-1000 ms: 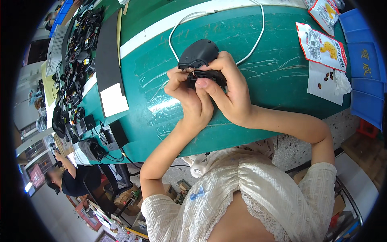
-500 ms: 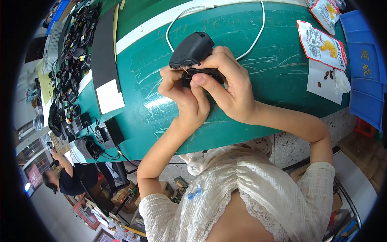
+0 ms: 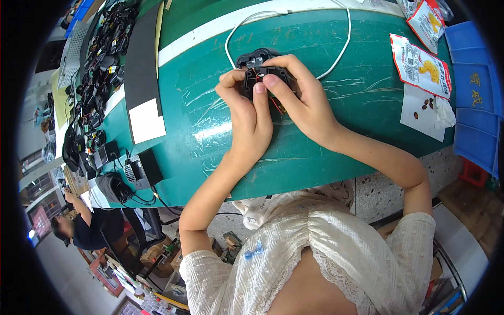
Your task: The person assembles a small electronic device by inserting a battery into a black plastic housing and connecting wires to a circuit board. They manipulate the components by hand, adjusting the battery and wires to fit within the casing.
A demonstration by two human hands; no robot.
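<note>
A black plastic device shell (image 3: 261,67) with thin red wires showing inside lies on the green table (image 3: 336,142), a white cable (image 3: 344,42) looping away from it. My left hand (image 3: 247,115) grips its left side with the thumb pressed on top. My right hand (image 3: 302,97) grips the right side, fingers curled over the far edge and the thumb on the shell's middle. Both hands hide much of the device.
Several black parts and wired pieces (image 3: 100,63) crowd the table's left end beside a long black strip (image 3: 140,63) and a white card (image 3: 147,122). Snack packets (image 3: 419,64) and white paper with small dark bits lie right. Blue bins (image 3: 475,105) stand far right. Another person (image 3: 84,226) sits lower left.
Both hands have shifted slightly on the shell; its open inside with red wires now faces up, and both thumbs press on its middle.
</note>
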